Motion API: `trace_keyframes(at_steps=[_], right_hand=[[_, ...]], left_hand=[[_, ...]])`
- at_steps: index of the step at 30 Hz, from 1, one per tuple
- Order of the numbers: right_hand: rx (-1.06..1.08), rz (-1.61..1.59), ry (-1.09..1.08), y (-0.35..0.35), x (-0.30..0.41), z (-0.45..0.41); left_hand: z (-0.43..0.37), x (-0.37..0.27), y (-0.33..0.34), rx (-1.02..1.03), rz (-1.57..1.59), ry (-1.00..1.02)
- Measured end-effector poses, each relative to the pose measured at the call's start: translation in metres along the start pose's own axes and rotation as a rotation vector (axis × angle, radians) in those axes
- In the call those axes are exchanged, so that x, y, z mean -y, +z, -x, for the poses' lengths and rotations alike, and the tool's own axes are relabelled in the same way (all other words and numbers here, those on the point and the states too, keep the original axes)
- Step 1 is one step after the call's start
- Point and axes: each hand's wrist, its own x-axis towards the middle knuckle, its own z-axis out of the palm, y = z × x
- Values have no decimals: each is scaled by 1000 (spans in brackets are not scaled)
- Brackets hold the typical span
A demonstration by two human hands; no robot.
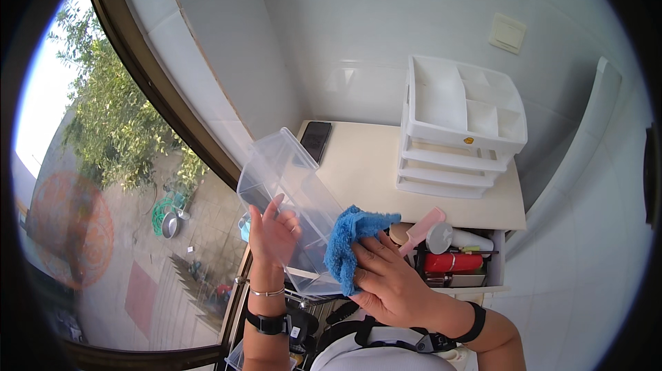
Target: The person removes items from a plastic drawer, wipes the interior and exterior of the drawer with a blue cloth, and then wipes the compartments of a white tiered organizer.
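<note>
A clear plastic drawer point(310, 195) is tilted in the air before me, over the front left of the cream tabletop. My left hand point(276, 229) supports it from the left side, palm up, and part of the fingers shows through the plastic. A blue terry cloth point(344, 247) is bunched under the fingers of my right hand point(390, 278). That hand presses the cloth against the drawer's right end. The cloth covers this end, so the contact itself is hidden.
On the cream tabletop point(362, 164) stand a white organizer frame point(445, 135) with bare drawer slots and a dark smartphone point(315, 141). Below, an open table drawer point(496, 267) holds a pink comb point(424, 226), a red item point(452, 263) and bottles. A window frame point(170, 117) borders the left.
</note>
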Motion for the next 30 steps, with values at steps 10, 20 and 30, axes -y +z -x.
trace_keyframes(at_steps=[10,20,30], right_hand=[[-245,-403,261,-17,-8,36],[-559,-502,88,-11,3,10],[-661,-140,260,-30,37,18]], left_hand=[[11,-17,2,-139,120,92],[19,3,7,-269,-57,173],[23,46,27,-173,-606,-10]])
